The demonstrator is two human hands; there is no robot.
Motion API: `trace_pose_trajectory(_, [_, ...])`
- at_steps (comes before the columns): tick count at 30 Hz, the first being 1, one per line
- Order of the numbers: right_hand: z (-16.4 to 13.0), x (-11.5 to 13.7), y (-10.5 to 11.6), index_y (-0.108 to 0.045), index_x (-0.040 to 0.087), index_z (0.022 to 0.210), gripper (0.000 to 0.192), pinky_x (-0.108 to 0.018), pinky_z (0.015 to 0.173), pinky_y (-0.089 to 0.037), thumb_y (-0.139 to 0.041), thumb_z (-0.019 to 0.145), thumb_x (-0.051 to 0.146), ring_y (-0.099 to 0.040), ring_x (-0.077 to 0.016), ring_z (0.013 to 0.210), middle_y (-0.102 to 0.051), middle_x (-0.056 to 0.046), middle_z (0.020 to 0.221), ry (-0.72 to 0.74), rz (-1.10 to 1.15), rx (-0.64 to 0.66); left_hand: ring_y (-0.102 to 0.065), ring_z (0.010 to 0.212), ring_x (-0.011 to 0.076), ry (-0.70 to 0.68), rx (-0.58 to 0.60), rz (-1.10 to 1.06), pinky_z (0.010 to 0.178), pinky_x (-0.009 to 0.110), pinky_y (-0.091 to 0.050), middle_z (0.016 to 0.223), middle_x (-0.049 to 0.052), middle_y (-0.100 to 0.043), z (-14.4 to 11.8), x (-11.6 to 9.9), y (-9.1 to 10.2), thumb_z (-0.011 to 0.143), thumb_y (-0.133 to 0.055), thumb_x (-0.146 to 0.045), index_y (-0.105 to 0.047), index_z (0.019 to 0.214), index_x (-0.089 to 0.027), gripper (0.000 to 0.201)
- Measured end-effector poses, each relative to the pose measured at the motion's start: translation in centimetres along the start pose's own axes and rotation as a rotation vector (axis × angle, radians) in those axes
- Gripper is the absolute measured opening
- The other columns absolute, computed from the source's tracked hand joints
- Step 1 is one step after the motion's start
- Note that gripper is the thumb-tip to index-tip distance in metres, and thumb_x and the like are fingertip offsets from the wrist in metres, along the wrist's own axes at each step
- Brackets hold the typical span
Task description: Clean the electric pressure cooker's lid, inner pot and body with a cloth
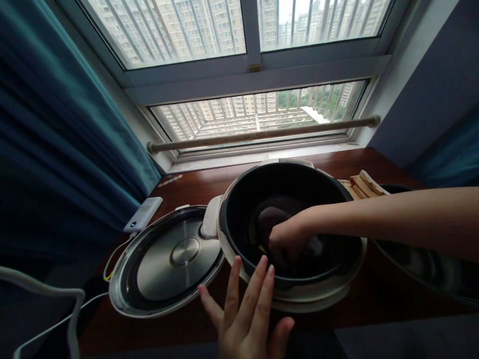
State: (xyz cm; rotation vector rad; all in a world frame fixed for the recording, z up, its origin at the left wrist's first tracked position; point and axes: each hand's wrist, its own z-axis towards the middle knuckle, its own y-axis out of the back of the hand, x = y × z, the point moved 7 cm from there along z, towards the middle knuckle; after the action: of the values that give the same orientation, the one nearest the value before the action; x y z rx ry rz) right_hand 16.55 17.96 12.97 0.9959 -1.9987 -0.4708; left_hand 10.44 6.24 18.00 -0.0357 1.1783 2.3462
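A white rice cooker stands on the dark wooden table with its lid swung open to the left. My right hand reaches down into the black inner pot, fingers closed on a cloth or sponge with a bit of yellow showing; I cannot make out exactly what it is. My left hand is open with fingers spread, its fingertips against the cooker's near rim.
A white power bank with a cable lies at the left by the teal curtain. Another dark pot sits at the right under my forearm, wooden utensils behind it. A window with a rail is behind.
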Motion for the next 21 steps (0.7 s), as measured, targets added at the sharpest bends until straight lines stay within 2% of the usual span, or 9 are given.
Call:
trace_pose_trajectory(2, [-1.1, -0.4, -1.1, -0.072, 0.014, 0.08, 0.02, -0.02, 0.061, -0.039, -0.067, 0.064, 0.003, -0.054, -0.0116, 0.064, -0.064, 0.002, 0.069, -0.029, 0.067, 0.136, -0.029, 0.131, 0.0284, 0.02, -0.005, -0.022, 0.105, 0.062, 0.001, 0.119, 0.007, -0.06, 0.1, -0.1, 0.2, 0.086, -0.047, -0.033, -0.034, 0.136, -0.026, 0.052])
trace_pose_trajectory(3, [-1.4, -0.5, -1.2, -0.072, 0.014, 0.078, 0.019, -0.02, 0.06, -0.038, -0.067, 0.063, 0.003, -0.053, -0.011, 0.062, -0.063, 0.003, 0.066, -0.051, 0.074, 0.152, -0.029, 0.131, 0.0284, 0.026, -0.006, -0.031, 0.105, 0.061, 0.0, 0.12, 0.007, -0.06, 0.2, -0.1, 0.3, 0.086, -0.047, -0.032, -0.036, 0.136, -0.027, 0.051])
trace_pose_trajectory(5, [-1.3, -0.4, -0.7, -0.072, 0.015, 0.081, 0.019, -0.02, 0.056, -0.036, -0.067, 0.064, 0.007, -0.052, -0.011, 0.059, -0.063, 0.002, 0.065, -0.111, 0.039, 0.079, -0.03, 0.131, 0.0286, 0.027, -0.007, -0.038, 0.105, 0.061, 0.0, 0.121, 0.007, -0.059, 0.3, -0.2, 0.4, 0.086, -0.047, -0.03, -0.038, 0.134, -0.027, 0.049])
trace_pose_trajectory(10, [0.9, 1.1, 1.9, -0.071, 0.009, 0.085, 0.023, -0.025, 0.053, -0.035, -0.059, 0.073, 0.025, -0.059, -0.0189, 0.064, -0.066, -0.01, 0.072, -0.242, -0.087, -0.274, -0.03, 0.131, 0.0297, 0.017, -0.007, -0.035, 0.104, 0.062, 0.0, 0.123, 0.008, -0.057, 0.4, -0.4, 0.5, 0.086, -0.048, -0.026, -0.041, 0.132, -0.024, 0.047])
trace_pose_trajectory(14, [1.1, 0.1, 4.8, -0.069, 0.01, 0.089, 0.025, -0.023, 0.056, -0.039, -0.049, 0.078, 0.02, -0.063, -0.0198, 0.073, -0.068, -0.012, 0.082, -0.457, 0.108, -0.703, -0.03, 0.13, 0.0298, 0.026, -0.004, -0.048, 0.104, 0.062, 0.0, 0.124, 0.007, -0.056, 0.4, -0.4, 0.6, 0.085, -0.048, -0.022, -0.045, 0.129, -0.023, 0.044])
trace_pose_trajectory(15, [1.0, -0.3, 5.1, -0.068, 0.01, 0.09, 0.026, -0.023, 0.057, -0.04, -0.046, 0.08, 0.02, -0.064, -0.0203, 0.076, -0.068, -0.013, 0.085, -0.504, 0.145, -0.769, -0.031, 0.13, 0.0298, 0.031, 0.0, -0.057, 0.105, 0.061, 0.0, 0.125, 0.007, -0.056, 0.4, -0.4, 0.6, 0.085, -0.048, -0.022, -0.046, 0.128, -0.023, 0.044])
trace_pose_trajectory(17, [1.3, -0.4, 4.9, -0.066, 0.008, 0.093, 0.028, -0.024, 0.059, -0.043, -0.045, 0.082, 0.022, -0.064, -0.0225, 0.08, -0.067, -0.015, 0.088, -0.519, 0.169, -0.737, -0.03, 0.13, 0.0297, 0.037, 0.005, -0.064, 0.105, 0.061, 0.001, 0.125, 0.007, -0.056, 0.5, -0.4, 0.7, 0.085, -0.047, -0.021, -0.047, 0.127, -0.023, 0.042])
trace_pose_trajectory(20, [2.2, 0.8, 3.2, -0.061, 0.007, 0.104, 0.031, -0.028, 0.064, -0.047, -0.05, 0.08, 0.023, -0.063, -0.025, 0.086, -0.065, -0.017, 0.099, -0.371, 0.099, -0.487, -0.031, 0.13, 0.0297, 0.039, -0.004, -0.071, 0.105, 0.061, 0.0, 0.124, 0.007, -0.056, 0.6, -0.4, 0.8, 0.085, -0.047, -0.021, -0.048, 0.126, -0.022, 0.041])
trace_pose_trajectory(21, [2.2, 1.3, 2.7, -0.059, 0.008, 0.109, 0.034, -0.028, 0.068, -0.048, -0.052, 0.079, 0.022, -0.062, -0.0251, 0.09, -0.063, -0.016, 0.106, -0.311, 0.052, -0.446, -0.031, 0.13, 0.0297, 0.039, -0.01, -0.076, 0.105, 0.061, 0.0, 0.124, 0.007, -0.057, 0.6, -0.4, 0.8, 0.085, -0.048, -0.021, -0.048, 0.125, -0.022, 0.041])
